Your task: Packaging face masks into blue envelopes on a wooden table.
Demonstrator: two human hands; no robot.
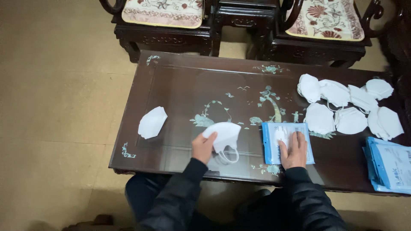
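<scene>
Dark sleeves [192, 188] nearest, reaching up from the bottom edge onto the table [180, 90]. Left hand [203, 147] at the table's front edge, palm turned inward, fingers curled around the lower left side of a white mask [224, 133], pinching it just above the glass; ear loops dangling below. Right hand [294, 149] just right of that, palm down, fingers spread and pressed flat on a blue-edged pouch [286, 130] lying on the table's front. Single folded mask [152, 122] toward the table's left end, well apart. Mask pile [349, 107] on the table's right half, behind the pouch. Pouch stack [389, 164] at the table's right front corner. Two cushioned chairs [162, 21] behind the table.
</scene>
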